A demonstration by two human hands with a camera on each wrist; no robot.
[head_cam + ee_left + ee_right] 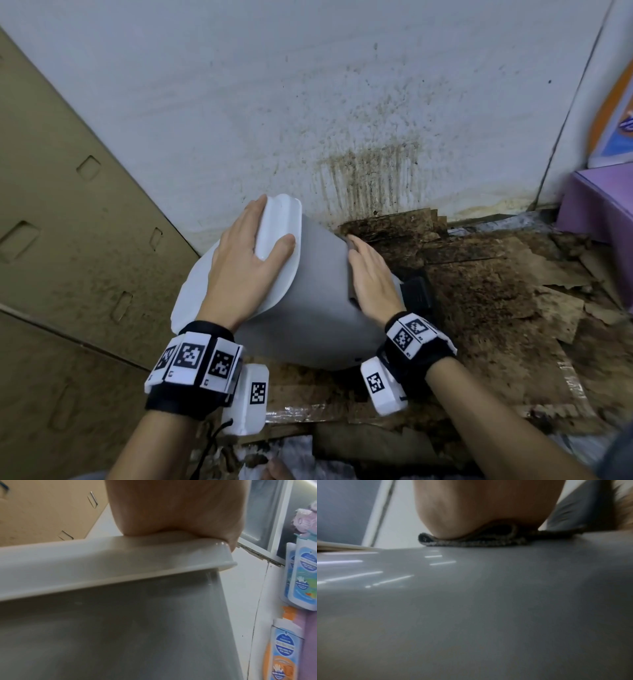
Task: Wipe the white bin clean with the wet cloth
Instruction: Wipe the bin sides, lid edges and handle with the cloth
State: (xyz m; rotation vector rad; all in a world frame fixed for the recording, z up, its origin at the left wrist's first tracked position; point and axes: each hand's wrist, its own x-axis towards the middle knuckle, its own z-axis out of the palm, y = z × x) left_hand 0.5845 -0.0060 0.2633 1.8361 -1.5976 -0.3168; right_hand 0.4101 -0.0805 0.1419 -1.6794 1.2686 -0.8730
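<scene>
**Bin tipped against the stained wall, one hand on the lid, one on the cloth**

A pale wall (239, 102) fills the upper part of the head view, streaked and speckled with brown stains low down on the right. To the left stands a large tan cardboard panel (61, 222) with punched slots. The floor at the right is covered with torn, dirt-soiled cardboard sheets (496, 291), and a purple box (596, 205) sits in the far right corner.

The white bin (308, 308) lies tilted in the middle, near the foot of the wall, its white lid (281, 233) turned up and to the left and its grey-looking side facing up. Just beyond its right side a small black object shows, too hidden to identify.

The left hand (250, 257) lies flat on the lid, fingers straight and spread, thumb stretched across the lid's face; it grasps nothing. The right hand (373, 277) presses down on the bin's side with straight fingers held together, and the dark wet cloth (488, 540) lies folded flat under its palm, only an edge peeking out in the head view.

In the left wrist view, bottles (303, 574) with blue labels hang at the right.
</scene>
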